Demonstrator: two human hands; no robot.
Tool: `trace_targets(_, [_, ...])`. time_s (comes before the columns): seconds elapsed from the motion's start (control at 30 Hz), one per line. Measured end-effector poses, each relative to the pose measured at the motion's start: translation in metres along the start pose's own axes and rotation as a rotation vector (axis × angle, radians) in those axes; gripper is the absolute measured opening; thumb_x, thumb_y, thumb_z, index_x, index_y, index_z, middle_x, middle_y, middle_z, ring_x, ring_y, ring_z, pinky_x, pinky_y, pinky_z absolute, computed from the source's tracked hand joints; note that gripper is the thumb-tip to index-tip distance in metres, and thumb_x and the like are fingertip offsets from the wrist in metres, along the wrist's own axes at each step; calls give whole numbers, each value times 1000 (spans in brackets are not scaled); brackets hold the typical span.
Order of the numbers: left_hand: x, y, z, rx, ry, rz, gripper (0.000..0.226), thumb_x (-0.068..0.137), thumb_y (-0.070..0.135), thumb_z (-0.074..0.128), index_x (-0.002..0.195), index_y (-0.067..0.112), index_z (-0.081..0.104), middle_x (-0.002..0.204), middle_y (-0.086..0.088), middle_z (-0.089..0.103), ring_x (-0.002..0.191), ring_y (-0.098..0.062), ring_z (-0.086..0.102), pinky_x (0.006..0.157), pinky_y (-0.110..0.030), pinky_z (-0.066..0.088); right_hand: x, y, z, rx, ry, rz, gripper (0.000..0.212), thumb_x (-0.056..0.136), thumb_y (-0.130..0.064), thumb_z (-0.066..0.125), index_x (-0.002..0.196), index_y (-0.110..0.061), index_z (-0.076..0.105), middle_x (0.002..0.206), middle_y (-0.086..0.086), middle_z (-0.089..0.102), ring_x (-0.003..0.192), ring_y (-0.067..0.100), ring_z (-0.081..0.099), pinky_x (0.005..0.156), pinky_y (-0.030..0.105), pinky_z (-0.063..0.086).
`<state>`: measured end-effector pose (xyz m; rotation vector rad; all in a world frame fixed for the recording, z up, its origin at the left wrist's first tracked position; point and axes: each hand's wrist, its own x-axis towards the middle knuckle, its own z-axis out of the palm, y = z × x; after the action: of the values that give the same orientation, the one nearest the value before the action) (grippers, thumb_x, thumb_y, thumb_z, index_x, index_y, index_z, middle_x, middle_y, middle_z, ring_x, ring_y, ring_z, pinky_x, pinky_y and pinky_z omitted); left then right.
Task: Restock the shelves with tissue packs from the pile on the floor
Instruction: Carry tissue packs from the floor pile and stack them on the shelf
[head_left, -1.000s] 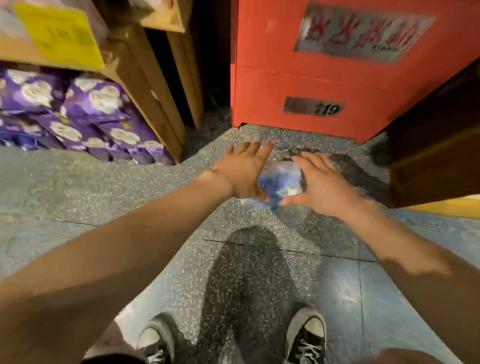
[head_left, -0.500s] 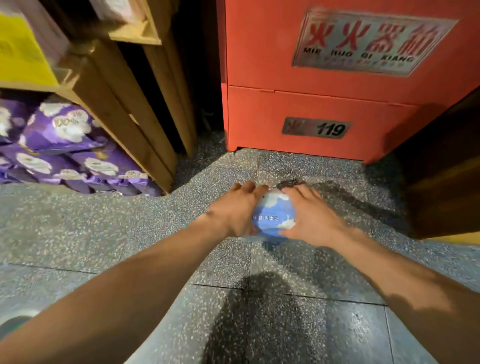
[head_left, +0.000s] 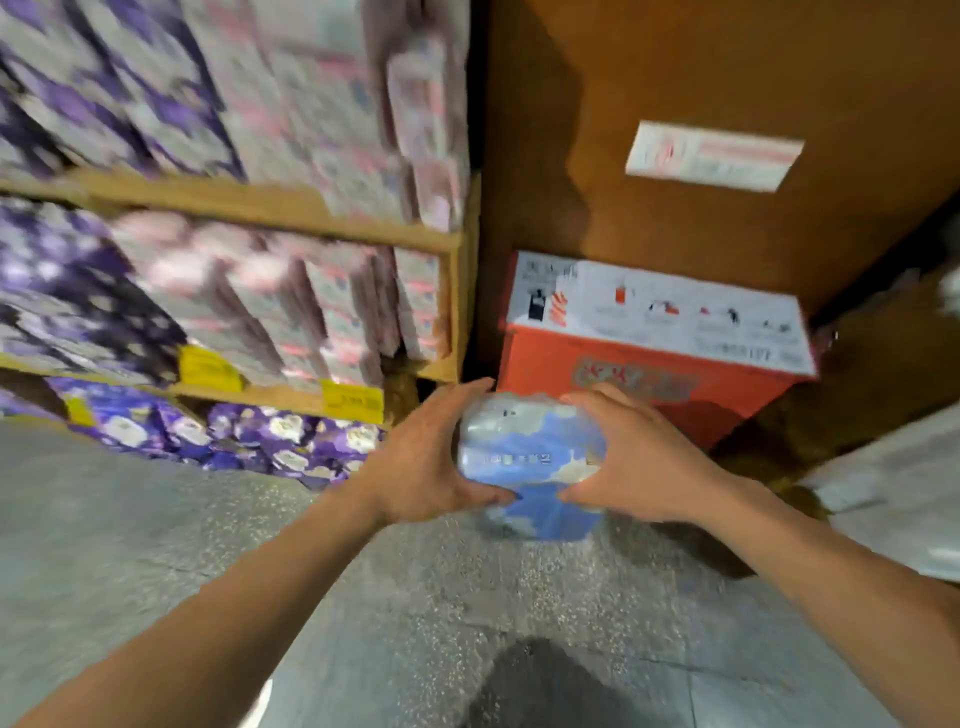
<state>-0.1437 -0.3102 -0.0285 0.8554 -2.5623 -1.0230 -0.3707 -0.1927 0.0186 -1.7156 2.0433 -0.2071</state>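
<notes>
A blue tissue pack (head_left: 530, 457) is held above the floor (head_left: 130, 545), just in front of the red box (head_left: 649, 374). The left hand (head_left: 421, 467) and right hand (head_left: 639, 467) clasp its opposite sides, fingers (head_left: 462, 391) curled over the top and thumbs underneath. Left of the red box stand wooden shelves (head_left: 311, 218) packed with blurred purple and pink packs.

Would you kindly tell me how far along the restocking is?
Done: the shelves already hold many purple packs and pink packs. In hand: the left hand and right hand grip one blue pack near the red box. Left: shelving it; the floor pile is out of view, so the remainder is unclear.
</notes>
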Motion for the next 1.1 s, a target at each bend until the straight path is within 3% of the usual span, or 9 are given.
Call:
trace_targets(0.13, [-50, 88, -147, -172, 111, -29, 122, 57, 70, 84, 156, 27, 27, 150, 21, 43, 136, 2, 44, 110, -32, 43, -45, -116, -142, -1, 52, -81, 99, 67, -46, 90, 150, -25, 41, 142, -7, 45, 132, 15, 44, 106, 28, 38])
trace_targets(0.3, [-122, 198, -289, -252, 258, 7, 114, 65, 36, 92, 152, 32, 18, 128, 62, 30, 121, 31, 35, 94, 2, 33, -106, -252, -278, 19, 129, -240, 112, 50, -67, 81, 147, -23, 49, 136, -5, 52, 126, 17, 52, 102, 30, 44])
trace_targets(0.37, [-152, 232, -327, -298, 332, -23, 103, 67, 24, 93, 148, 29, 29, 127, 52, 44, 122, 22, 45, 92, -2, 38, -130, -294, -313, 28, 168, -318, 110, 51, -65, 84, 147, -23, 50, 137, -4, 53, 126, 18, 53, 101, 32, 45])
trace_targets(0.43, [-183, 265, -358, -337, 431, -57, 92, 63, 33, 95, 138, 30, 42, 123, 39, 57, 117, 14, 54, 89, -6, 43, -151, -330, -341, 65, 176, -391, 101, 60, -45, 95, 147, -20, 50, 144, 0, 52, 130, 18, 51, 100, 25, 39])
trace_targets(0.5, [-215, 294, -380, -329, 539, -66, 85, 56, 41, 92, 128, 29, 49, 118, 27, 62, 109, 14, 59, 85, -6, 45, -168, -359, -357, 107, 191, -479, 98, 58, -47, 94, 144, -24, 52, 147, -1, 53, 133, 16, 50, 101, 22, 36])
trace_targets(0.63, [-291, 329, -409, -353, 764, -113, 78, 54, 29, 96, 121, 21, 59, 116, 8, 70, 106, 0, 66, 86, -20, 52, -202, -412, -360, 288, 187, -623, 106, 45, -69, 89, 138, -41, 48, 139, -10, 55, 123, 12, 56, 105, 32, 47])
trace_targets(0.77, [-384, 349, -440, -389, 934, -161, 86, 47, 40, 92, 124, 14, 62, 115, 1, 73, 107, -18, 69, 89, -37, 56, -231, -477, -327, 598, 142, -745, 117, 52, -55, 91, 152, -32, 33, 140, -11, 50, 111, -17, 55, 88, 9, 49])
trace_targets(0.87, [-463, 366, -461, -378, 1045, -191, 80, 48, 39, 91, 121, 21, 63, 113, 1, 74, 106, -22, 70, 92, -48, 57, -248, -543, -288, 644, -18, -822, 112, 58, -53, 95, 150, -19, 40, 139, -4, 61, 122, 6, 62, 98, 31, 55])
trace_targets(1.1, [-695, 375, -507, -267, 1295, -329, 81, 51, 40, 89, 125, 24, 61, 111, 3, 75, 100, -17, 72, 83, -42, 61, -327, -756, -200, 702, -213, -1065, 80, 70, -45, 91, 134, -9, 58, 122, -1, 72, 111, 11, 70, 90, 34, 60])
